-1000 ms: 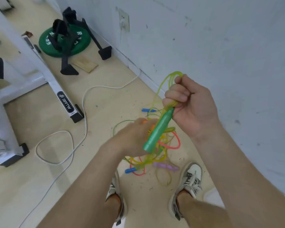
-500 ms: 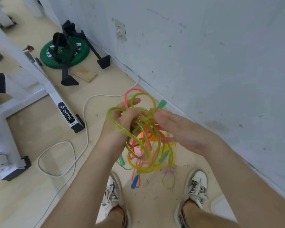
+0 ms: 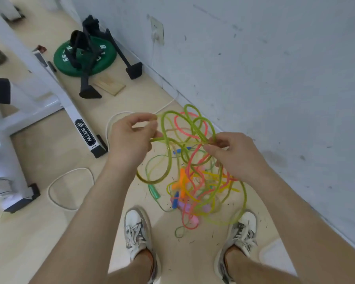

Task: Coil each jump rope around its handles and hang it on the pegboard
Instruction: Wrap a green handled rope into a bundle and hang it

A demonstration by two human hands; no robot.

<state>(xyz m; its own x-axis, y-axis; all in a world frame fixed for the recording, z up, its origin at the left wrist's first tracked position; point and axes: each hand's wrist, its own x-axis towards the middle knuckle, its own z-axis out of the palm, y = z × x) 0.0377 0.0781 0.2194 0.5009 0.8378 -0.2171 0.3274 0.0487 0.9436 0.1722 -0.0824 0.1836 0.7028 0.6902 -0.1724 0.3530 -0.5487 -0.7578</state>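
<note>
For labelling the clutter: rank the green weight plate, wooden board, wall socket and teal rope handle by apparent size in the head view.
1. green weight plate, clearly largest.
2. wooden board and wall socket: look about alike, not ranked.
3. teal rope handle, smallest, despite being nearer the camera.

Jump ropes (image 3: 191, 173): translucent glossy plastic
Wall (image 3: 275, 78), right: matt paint, scuffed
Floor (image 3: 49, 150): smooth, pale, wood-look
Frame (image 3: 55, 89), left: glossy white metal
Weight plate (image 3: 106, 58), far: matt green

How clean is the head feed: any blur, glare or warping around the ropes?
Head view: soft even light, no glare; wide-angle stretch swells the forearms at bottom; the ropes blur low in the tangle; left hand and right hand, pinching strands, look fairly sharp.
</note>
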